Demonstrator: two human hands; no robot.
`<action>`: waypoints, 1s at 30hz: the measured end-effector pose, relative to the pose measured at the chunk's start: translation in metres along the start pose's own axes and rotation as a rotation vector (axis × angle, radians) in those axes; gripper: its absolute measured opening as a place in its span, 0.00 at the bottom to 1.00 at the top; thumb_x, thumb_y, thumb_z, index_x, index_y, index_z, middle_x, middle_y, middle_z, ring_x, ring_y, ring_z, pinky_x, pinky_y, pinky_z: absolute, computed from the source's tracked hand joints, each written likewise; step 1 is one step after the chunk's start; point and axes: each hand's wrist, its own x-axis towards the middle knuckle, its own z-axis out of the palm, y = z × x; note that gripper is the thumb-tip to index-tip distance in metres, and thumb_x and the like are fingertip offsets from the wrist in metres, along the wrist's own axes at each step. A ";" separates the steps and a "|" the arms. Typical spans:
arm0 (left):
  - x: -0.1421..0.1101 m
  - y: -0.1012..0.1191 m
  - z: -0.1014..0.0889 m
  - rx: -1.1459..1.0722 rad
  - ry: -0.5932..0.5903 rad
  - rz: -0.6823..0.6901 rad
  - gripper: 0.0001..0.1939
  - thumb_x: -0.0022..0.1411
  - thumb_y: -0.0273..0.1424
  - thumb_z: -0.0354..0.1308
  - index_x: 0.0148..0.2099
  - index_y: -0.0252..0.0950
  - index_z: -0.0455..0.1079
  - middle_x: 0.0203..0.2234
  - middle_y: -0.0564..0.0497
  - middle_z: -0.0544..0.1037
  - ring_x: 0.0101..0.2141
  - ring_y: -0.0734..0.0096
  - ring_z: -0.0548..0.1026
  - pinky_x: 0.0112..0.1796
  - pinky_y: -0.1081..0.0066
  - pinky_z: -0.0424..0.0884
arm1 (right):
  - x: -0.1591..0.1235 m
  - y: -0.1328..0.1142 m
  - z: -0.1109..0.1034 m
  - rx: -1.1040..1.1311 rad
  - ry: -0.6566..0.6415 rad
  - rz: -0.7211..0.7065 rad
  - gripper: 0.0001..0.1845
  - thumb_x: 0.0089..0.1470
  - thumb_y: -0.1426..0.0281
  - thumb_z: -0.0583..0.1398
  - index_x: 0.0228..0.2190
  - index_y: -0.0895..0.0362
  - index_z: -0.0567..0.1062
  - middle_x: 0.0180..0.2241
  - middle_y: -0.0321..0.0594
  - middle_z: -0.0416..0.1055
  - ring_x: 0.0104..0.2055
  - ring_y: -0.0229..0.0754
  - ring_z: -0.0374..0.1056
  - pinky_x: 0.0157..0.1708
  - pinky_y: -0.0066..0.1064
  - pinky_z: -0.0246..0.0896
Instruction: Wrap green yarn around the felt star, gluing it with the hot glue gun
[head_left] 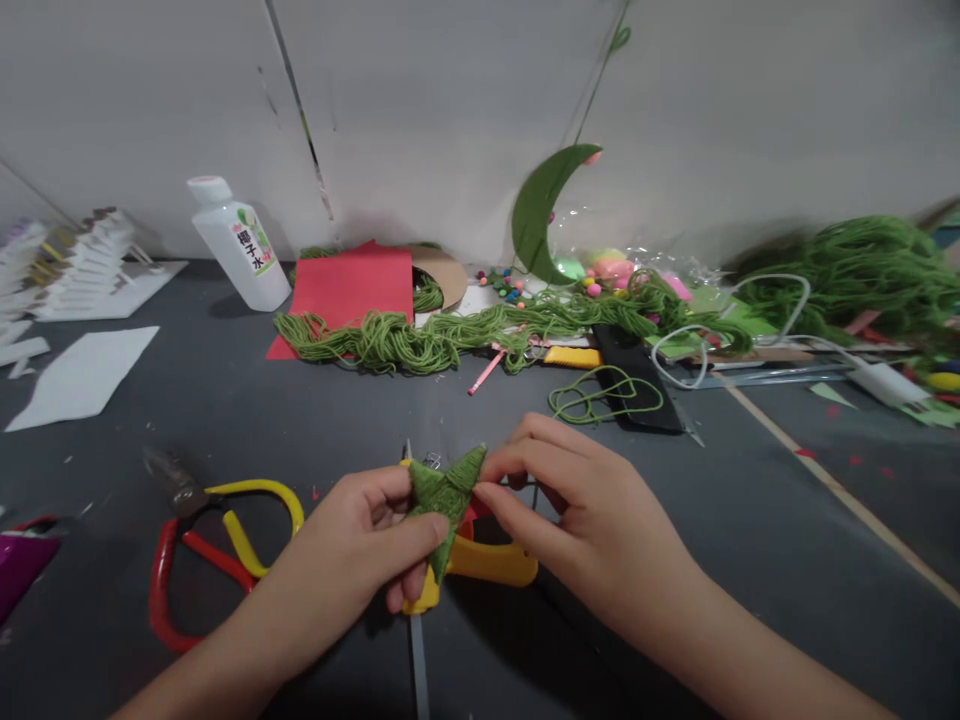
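Observation:
A small pointed shape wrapped in green yarn (448,492) is held over the dark table (750,520). My left hand (367,545) grips its lower left side, thumb on top. My right hand (577,510) pinches its upper right tip with fingers closed. Under both hands lie yellow-handled scissors (487,562) with the blade pointing away.
Pliers with red and yellow handles (210,545) lie at the left. Further back are loose green yarn (450,335), red paper (349,285), a white bottle (240,245), a pink pencil (486,370), a yellow cutter (571,356), coloured beads (510,288), white cable (750,330) and white paper pieces (82,375).

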 end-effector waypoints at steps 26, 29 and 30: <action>0.000 -0.006 -0.007 -0.249 -0.129 0.108 0.04 0.49 0.30 0.64 0.29 0.35 0.74 0.24 0.53 0.73 0.25 0.76 0.67 0.29 0.75 0.65 | 0.008 0.014 0.009 1.094 -0.303 0.540 0.08 0.43 0.69 0.65 0.21 0.59 0.72 0.20 0.31 0.65 0.23 0.30 0.56 0.25 0.23 0.50; -0.001 -0.005 -0.004 -0.266 -0.119 0.106 0.06 0.47 0.29 0.65 0.31 0.36 0.75 0.24 0.54 0.73 0.28 0.75 0.68 0.30 0.76 0.65 | 0.006 0.015 0.011 1.113 -0.322 0.649 0.10 0.43 0.67 0.64 0.20 0.59 0.71 0.19 0.31 0.63 0.20 0.29 0.54 0.21 0.22 0.46; -0.001 -0.005 -0.004 -0.272 -0.110 0.103 0.07 0.46 0.29 0.66 0.31 0.36 0.75 0.24 0.54 0.73 0.28 0.75 0.68 0.30 0.76 0.65 | 0.006 0.015 0.011 1.105 -0.321 0.674 0.11 0.43 0.66 0.64 0.20 0.59 0.70 0.18 0.31 0.62 0.20 0.29 0.52 0.20 0.22 0.44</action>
